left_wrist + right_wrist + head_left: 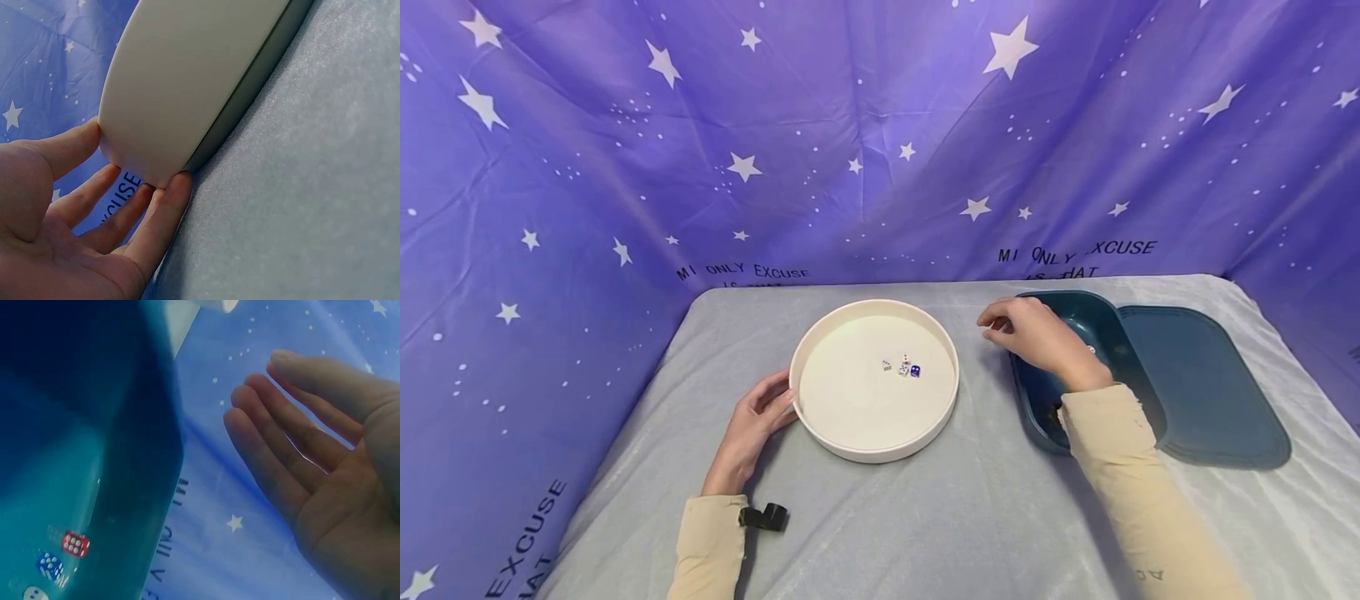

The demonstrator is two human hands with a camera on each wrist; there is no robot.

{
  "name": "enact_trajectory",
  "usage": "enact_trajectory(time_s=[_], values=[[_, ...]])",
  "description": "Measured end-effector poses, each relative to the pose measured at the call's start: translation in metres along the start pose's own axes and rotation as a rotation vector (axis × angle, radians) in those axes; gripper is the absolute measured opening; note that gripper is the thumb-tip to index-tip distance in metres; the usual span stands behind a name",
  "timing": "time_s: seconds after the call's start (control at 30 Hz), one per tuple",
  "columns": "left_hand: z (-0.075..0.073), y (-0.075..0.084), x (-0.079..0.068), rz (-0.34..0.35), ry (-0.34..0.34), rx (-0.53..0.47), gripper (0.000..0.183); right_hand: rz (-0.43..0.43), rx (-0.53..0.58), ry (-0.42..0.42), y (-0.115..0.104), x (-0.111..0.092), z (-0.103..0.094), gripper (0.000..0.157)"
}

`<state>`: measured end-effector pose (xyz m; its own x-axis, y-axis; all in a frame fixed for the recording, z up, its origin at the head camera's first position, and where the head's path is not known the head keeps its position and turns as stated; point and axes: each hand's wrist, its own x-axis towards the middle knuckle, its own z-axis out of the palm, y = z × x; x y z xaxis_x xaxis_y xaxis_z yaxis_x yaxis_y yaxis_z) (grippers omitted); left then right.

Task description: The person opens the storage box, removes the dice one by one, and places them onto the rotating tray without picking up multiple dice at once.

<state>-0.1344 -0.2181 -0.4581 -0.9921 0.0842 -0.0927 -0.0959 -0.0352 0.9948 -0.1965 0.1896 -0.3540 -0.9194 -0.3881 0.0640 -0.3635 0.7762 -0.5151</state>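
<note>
- Left hand (760,412), lower left: fingers, spread a bit, grip the tray (877,455).
- That tray, mid-frame: round, cream, four tiny dice (904,370) inside.
- Right hand (1037,333), right side: fingers loosely bent, holding nothing, over a blue box (1120,358).

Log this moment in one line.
left hand: grips cream tray by its side | right hand: near teal bin, nothing visible held | dice: four in tray, others in bin
</note>
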Motion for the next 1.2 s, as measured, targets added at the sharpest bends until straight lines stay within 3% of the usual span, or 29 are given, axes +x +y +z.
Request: enact_trajectory(time_s=[0.4,0.83,1.2], values=[[0.000,0.000,0.001,0.007,0.003,-0.006,0.049,0.070,-0.051,0.013,0.025,-0.010,-0.009,0.017],[0.003,0.019,-0.010,-0.008,-0.025,0.008,0.052,0.086,-0.087,0.011,0.047,-0.018,-0.015,0.020],[-0.001,0.001,-0.001,0.010,-0.004,-0.010,0.050,0.141,-0.113,-0.004,0.072,-0.019,-0.018,0.021]])
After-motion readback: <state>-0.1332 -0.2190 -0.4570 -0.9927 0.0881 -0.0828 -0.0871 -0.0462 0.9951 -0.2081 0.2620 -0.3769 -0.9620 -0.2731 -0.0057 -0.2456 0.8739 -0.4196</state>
